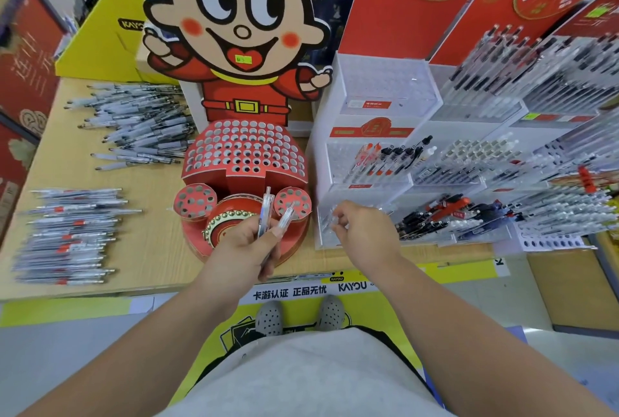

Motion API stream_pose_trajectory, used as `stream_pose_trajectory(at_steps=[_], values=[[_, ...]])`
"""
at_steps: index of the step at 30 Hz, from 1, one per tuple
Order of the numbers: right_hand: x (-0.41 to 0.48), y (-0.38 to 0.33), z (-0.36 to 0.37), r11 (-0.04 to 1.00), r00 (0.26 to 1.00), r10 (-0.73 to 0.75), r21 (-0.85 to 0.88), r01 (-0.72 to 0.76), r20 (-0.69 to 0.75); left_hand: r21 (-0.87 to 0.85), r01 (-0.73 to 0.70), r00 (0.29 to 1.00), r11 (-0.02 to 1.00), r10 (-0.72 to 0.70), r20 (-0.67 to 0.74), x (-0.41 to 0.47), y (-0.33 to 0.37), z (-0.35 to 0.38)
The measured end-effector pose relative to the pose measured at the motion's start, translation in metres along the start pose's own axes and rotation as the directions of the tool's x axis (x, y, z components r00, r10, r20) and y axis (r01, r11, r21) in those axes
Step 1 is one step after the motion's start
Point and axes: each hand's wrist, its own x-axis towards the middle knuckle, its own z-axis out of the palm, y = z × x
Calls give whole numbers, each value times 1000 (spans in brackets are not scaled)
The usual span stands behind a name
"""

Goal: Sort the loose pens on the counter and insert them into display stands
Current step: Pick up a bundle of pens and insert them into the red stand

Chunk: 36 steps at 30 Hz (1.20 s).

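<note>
Nearest the person, the left hand (248, 242) has its grip closed round a few clear-barrelled pens (268, 212), held near mid-barrel with their ends sticking up over the front of the red cartoon stand (244, 148). The right hand (358, 225) hovers beside it with fingers curled at the lowest tray of the clear acrylic stand (378, 135); whether that grip pinches anything cannot be told, since everything there is transparent.

The pens look light, stiff and smooth, so they should slide easily against each other. One is probably best taken singly, pinched on the barrel a little above the middle, so the tip can be steered into a hole.

On the counter (150, 232) to the left lies a near pile of pens with red bands (70, 235), laid roughly parallel. Further back is a far pile (140, 121), looser and fanned. The red stand's perforated dome shows no pens in its holes. Behind stands a yellow box (100, 41).
</note>
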Motion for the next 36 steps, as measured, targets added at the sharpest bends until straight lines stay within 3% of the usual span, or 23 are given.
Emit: stream_pose_trajectory(at_steps=[10, 13, 14, 17, 26, 30, 34, 36], values=[[2, -1, -5, 998, 996, 38, 42, -42, 80, -98, 27, 997, 995, -20, 70, -4, 17, 17], [-5, -4, -30, 968, 994, 83, 232, -96, 66, -79, 20, 996, 997, -13, 90, 1, 24, 23], [-8, -4, -42, 920, 991, 102, 372, -126, 83, -65, 9, 995, 998, -2, 102, 3, 26, 26], [-20, -7, -78, 627, 977, 67, 753, -200, 204, -25, -13, 987, 1000, 17, 162, 9, 28, 38], [-36, 7, -103, 408, 981, -8, 896, -175, 195, -49, 2, 921, 999, 17, 388, 16, 44, 67], [-36, 14, -105, 467, 980, 20, 865, -184, 197, 20, -25, 933, 999, 17, 359, 19, 46, 71], [-31, 24, -109, 470, 982, 131, 864, -182, 135, 146, -33, 992, 989, 15, 125, 29, 39, 66], [-30, 31, -110, 476, 978, 191, 863, -171, 88, 130, -15, 999, 991, 10, 41, 31, 37, 59]])
